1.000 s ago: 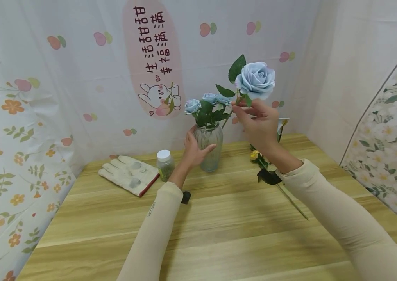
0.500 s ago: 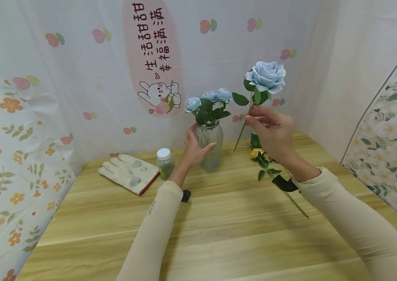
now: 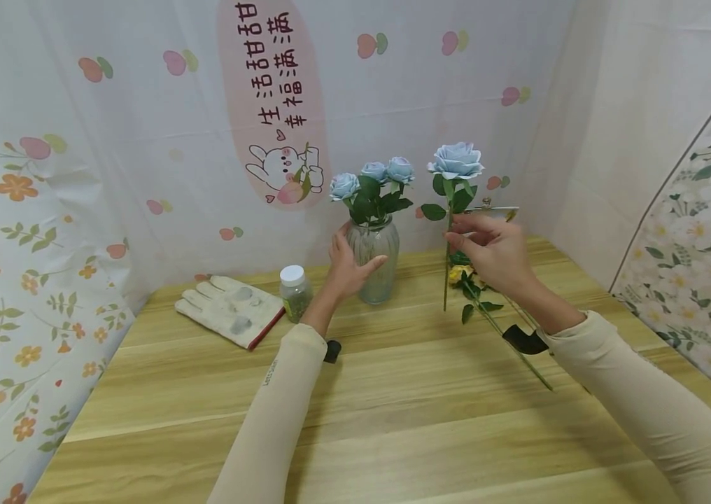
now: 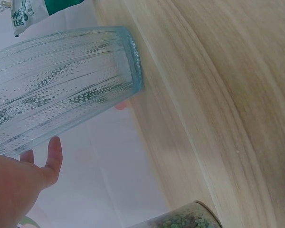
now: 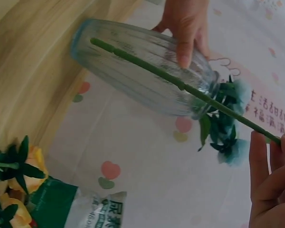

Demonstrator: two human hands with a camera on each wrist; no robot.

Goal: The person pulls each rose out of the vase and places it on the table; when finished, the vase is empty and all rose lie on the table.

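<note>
A ribbed clear glass vase (image 3: 381,262) stands upright near the back of the table, with several light-blue roses (image 3: 373,173) in its mouth. Against the vase's left side, my left hand (image 3: 349,269) grips it, thumb across the front. My right hand (image 3: 499,252) pinches the stem of a larger blue rose (image 3: 456,162) just under its leaves. That rose is upright, right of the vase and apart from it. Its green stem (image 5: 180,86) crosses in front of the vase in the right wrist view, its lower end free.
Yellow roses (image 3: 460,274) with long stems lie on the table below my right hand. A green-and-white bag (image 5: 80,209) is behind them. Left of the vase are a white-capped jar (image 3: 295,294) and a work glove (image 3: 229,311). A patterned curtain (image 3: 173,140) hangs behind the table.
My right hand has carried the large rose away from the vase to the right, then lower, and its stem has turned from slanted to upright. My left hand has stayed on the vase.
</note>
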